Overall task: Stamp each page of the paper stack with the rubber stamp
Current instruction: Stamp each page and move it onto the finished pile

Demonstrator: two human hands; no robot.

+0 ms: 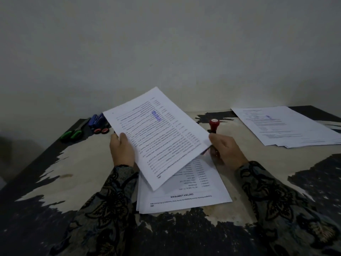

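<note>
You are between stamps: your left hand [122,148] pinches the stamped sheet [158,133] by its edge, raised and tilted above the paper stack [186,196]. Your right hand [224,149] pinches the sheet's other corner; whether it also grips the red-knobbed rubber stamp [214,124] upright behind it, you cannot tell. Next, I judge, the thin, floppy sheet goes onto the finished pile [287,124] far right, across the peeling, flaking table [73,163].
</note>
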